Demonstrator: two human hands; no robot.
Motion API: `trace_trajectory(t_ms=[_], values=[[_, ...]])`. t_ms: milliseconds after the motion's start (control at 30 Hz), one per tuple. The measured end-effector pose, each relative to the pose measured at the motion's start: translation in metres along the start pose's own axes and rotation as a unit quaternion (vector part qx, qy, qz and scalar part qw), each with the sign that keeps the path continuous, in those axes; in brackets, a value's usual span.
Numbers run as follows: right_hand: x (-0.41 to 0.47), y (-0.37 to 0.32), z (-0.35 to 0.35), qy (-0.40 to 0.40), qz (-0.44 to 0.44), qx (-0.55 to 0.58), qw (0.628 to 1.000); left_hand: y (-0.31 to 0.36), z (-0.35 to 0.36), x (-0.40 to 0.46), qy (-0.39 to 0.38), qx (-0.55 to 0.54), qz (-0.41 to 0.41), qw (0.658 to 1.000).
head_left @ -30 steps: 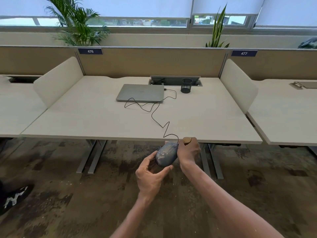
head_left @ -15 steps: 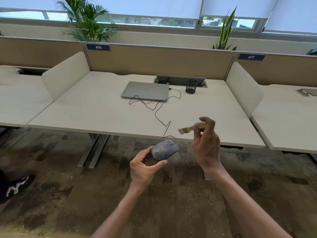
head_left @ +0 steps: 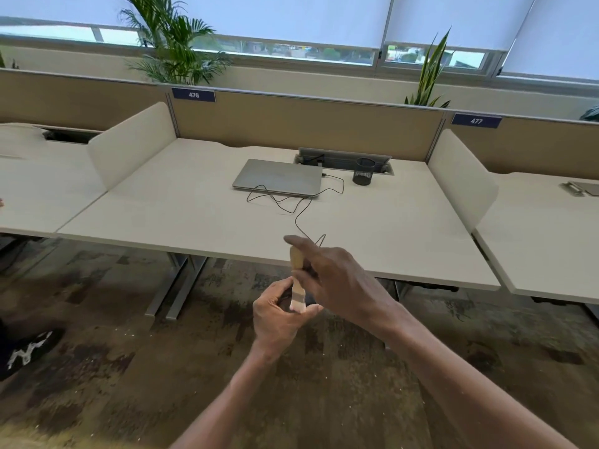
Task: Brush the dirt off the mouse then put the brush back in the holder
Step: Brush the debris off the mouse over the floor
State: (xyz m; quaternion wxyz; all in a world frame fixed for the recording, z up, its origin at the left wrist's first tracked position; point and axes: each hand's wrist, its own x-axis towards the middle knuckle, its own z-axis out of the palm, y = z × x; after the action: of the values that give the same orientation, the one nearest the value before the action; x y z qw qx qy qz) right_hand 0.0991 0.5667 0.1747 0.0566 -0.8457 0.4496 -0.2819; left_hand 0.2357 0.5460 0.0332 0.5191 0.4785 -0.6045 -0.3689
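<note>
Wooden brush (head_left: 296,276) in right hand (head_left: 337,281), mouse hidden behind left hand (head_left: 278,319)

Bare desk (head_left: 405,228) between cable (head_left: 299,218) and holder (head_left: 363,171).

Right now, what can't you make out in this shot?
- Mouse: head view, almost wholly hidden behind the left hand, right hand and brush.
- Brush bristles: blurred.
- Inside of the black holder: too small to tell.

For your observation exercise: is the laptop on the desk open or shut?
Shut. The laptop lies flat on the desk, lid down, no screen or keyboard showing.
</note>
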Motion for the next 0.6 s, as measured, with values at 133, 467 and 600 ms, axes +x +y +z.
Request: trace_trajectory(t_ms=[133, 467, 600], values=[[0.011, -0.005, 0.005, -0.021, -0.012, -0.022, 0.999, 0.007, -0.004, -0.003, 0.005, 0.005, 0.03, 1.0], [0.037, -0.004, 0.013, 0.033, 0.029, 0.005, 0.999, -0.005, -0.01, 0.001, 0.016, 0.027, 0.035, 0.999], [0.035, -0.002, 0.01, 0.004, 0.026, 0.028, 0.999, -0.005, -0.013, 0.003, 0.017, 0.045, 0.028, 0.998]])
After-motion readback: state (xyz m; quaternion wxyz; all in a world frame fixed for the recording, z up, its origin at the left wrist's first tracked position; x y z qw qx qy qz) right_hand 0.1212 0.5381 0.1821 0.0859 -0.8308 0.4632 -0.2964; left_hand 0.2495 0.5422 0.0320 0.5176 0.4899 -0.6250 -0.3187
